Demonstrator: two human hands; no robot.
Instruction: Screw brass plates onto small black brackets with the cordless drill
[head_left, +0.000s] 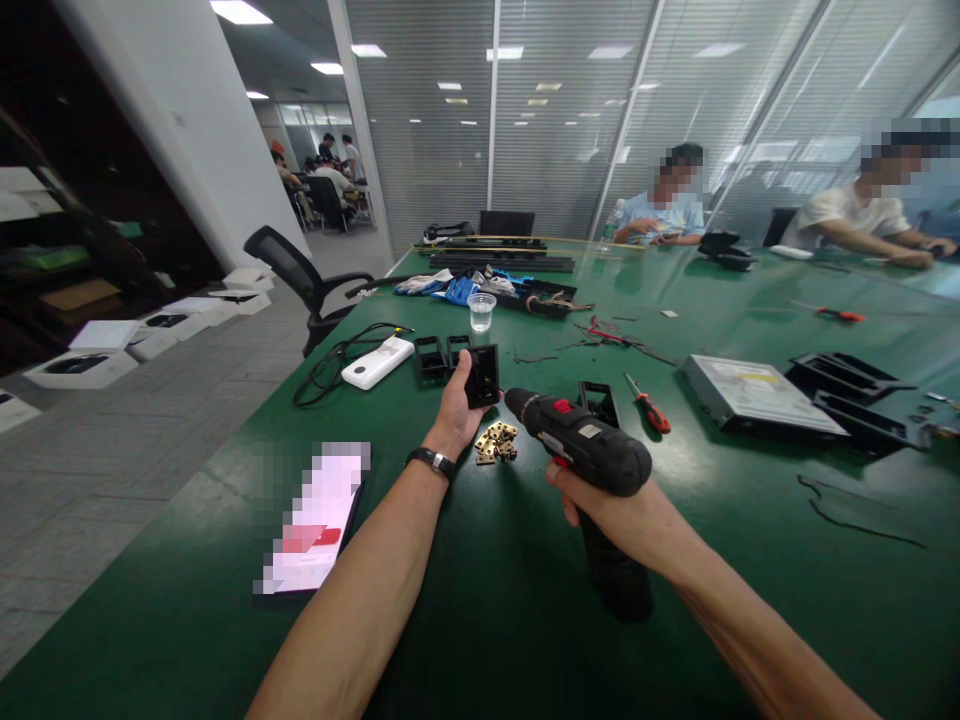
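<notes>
My left hand is closed around a black plastic box-like part, held a little above the table. A black cordless drill is gripped by its handle in my right hand. Its chuck points left, with the tip right beside the black part; whether they touch, I cannot tell. Under the two hands lies a small pile of brass-coloured metal pieces. Two similar black parts stand just behind my left hand, and one more black part sits behind the drill.
On the green table are a phone, a white power bank with a black cable, a clear cup, a screwdriver and a metal drive-like box. Two people sit at the far right side.
</notes>
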